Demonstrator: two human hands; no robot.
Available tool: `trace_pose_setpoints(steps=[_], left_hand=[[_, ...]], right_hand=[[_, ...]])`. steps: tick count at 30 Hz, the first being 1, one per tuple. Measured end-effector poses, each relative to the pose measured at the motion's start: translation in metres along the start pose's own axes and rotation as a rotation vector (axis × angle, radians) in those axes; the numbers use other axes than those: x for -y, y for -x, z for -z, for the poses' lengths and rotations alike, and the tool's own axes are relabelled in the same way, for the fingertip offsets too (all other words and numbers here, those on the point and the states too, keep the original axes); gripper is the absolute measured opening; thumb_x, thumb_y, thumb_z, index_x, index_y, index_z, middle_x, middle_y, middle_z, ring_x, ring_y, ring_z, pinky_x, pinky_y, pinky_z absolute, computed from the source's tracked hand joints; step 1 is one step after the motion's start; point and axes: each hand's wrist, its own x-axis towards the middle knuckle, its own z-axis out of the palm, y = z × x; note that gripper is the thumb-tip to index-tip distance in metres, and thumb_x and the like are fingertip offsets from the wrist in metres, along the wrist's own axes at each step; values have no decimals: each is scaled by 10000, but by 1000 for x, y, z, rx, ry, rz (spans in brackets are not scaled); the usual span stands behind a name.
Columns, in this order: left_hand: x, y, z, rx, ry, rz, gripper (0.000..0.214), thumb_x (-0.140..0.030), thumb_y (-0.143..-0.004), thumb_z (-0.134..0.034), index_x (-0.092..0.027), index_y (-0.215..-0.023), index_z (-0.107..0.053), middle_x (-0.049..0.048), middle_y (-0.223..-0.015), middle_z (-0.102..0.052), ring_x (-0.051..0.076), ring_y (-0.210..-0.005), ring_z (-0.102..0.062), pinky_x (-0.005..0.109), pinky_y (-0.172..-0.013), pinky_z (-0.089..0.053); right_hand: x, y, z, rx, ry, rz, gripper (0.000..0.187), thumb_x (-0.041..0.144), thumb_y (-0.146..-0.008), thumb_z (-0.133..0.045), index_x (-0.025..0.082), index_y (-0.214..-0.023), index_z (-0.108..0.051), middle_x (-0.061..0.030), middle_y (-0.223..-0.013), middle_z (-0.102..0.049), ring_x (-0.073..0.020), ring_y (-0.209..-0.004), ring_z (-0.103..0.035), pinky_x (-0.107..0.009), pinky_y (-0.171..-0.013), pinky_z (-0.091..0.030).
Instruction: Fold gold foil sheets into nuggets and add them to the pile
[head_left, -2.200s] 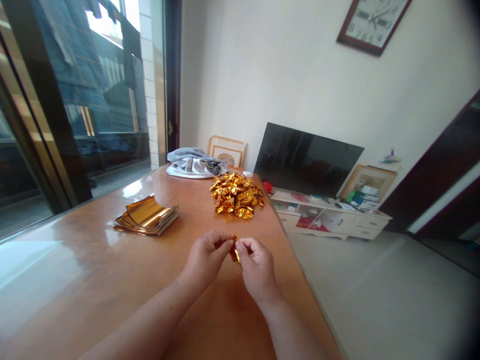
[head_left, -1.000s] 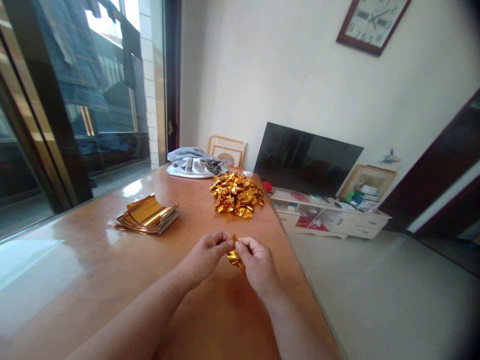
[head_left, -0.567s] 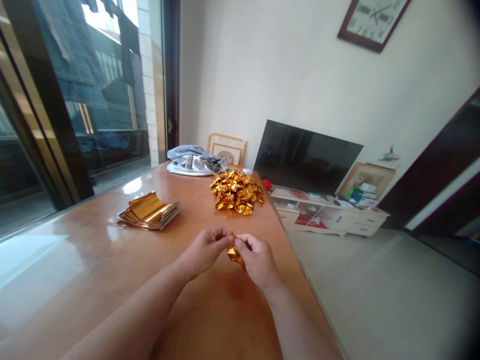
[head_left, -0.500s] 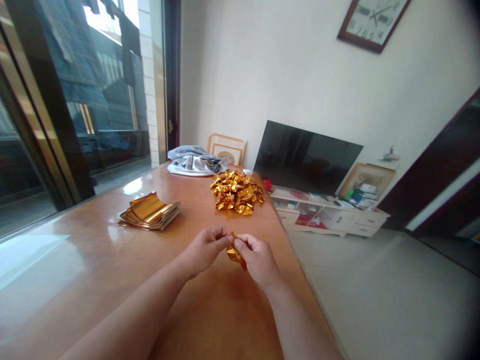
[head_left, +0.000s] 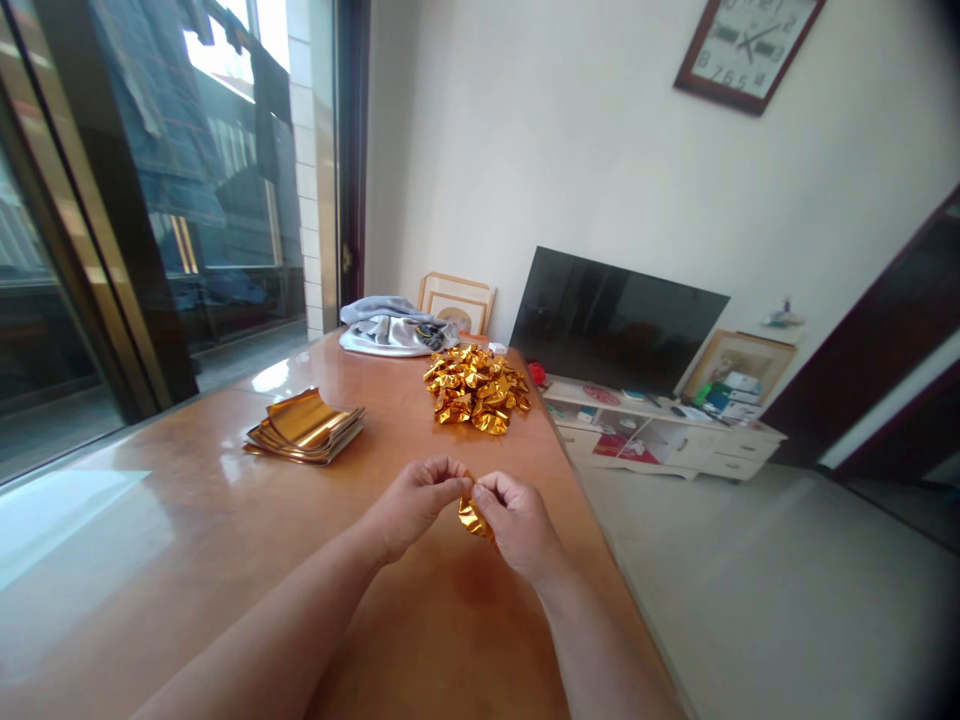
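My left hand point(head_left: 411, 500) and my right hand point(head_left: 516, 520) meet over the near middle of a glossy wooden table point(head_left: 187, 520). Both pinch a small folded piece of gold foil point(head_left: 472, 517) between their fingertips, just above the tabletop. Most of the piece is hidden by my fingers. Farther back on the table lies a heap of folded gold foil pieces point(head_left: 477, 388). To the left of it rests a flat stack of gold foil sheets point(head_left: 304, 429).
A grey bundle of cloth point(head_left: 390, 327) lies at the table's far end. The table's right edge drops to a tiled floor point(head_left: 750, 600). Beyond stand a dark television point(head_left: 615, 318) on a white low cabinet point(head_left: 660, 440), framed pictures, and a glass door point(head_left: 112, 230) at left.
The gold foil piece has turned slightly in my fingers and shows a little more below them. My hands stay together in much the same spot; the view shifted slightly.
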Motion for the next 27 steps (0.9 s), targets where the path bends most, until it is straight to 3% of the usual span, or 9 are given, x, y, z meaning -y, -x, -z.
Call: trace_pose_setpoints(steps=[4, 11, 16, 20, 23, 27], left_hand=[[0, 0, 1, 9, 17, -19, 185, -334, -856, -665, -154, -817, -653, -13, -761, -613, 128, -731, -528, 263, -728, -412], [-2, 0, -2, -106, -54, -57, 171, -290, -825, -611, -165, -708, -621, -33, -667, -539, 132, -688, -484, 259, -671, -394], [-1, 0, -4, -119, -59, -43, 186, -256, -804, -603, -166, -643, -578, -41, -617, -491, 122, -647, -438, 254, -628, -363], [-2, -1, -4, -105, -58, -26, 351, -392, -871, -612, -168, -611, -538, -34, -603, -479, 123, -625, -428, 266, -623, -360], [-3, -1, -2, -112, 5, 17, 436, -524, -926, -535, -158, -700, -604, -6, -652, -537, 137, -641, -472, 287, -646, -387], [-4, -1, 1, -138, 16, 12, 398, -529, -912, -578, -157, -788, -647, 3, -719, -575, 144, -693, -508, 294, -696, -415]], right_hand=[[3, 1, 0, 32, -44, -17, 344, 499, -897, -627, 167, -806, -631, 20, -656, -556, -117, -590, -470, -224, -531, -389], [5, 3, -2, 70, -54, -11, 331, 478, -909, -625, 155, -847, -665, 11, -684, -575, -118, -615, -491, -233, -565, -410], [5, 3, -3, 98, -82, -36, 319, 468, -898, -645, 154, -847, -662, 3, -689, -580, -121, -615, -501, -235, -556, -412], [5, 3, -2, 82, -106, -49, 311, 459, -903, -640, 156, -833, -657, 6, -686, -563, -120, -613, -482, -236, -548, -396], [4, 2, -1, 57, -129, -48, 312, 460, -904, -640, 159, -825, -655, 4, -699, -566, -125, -633, -488, -240, -567, -406], [2, 1, -1, 31, -162, -54, 314, 466, -906, -638, 160, -838, -655, -3, -722, -587, -134, -656, -511, -245, -588, -422]])
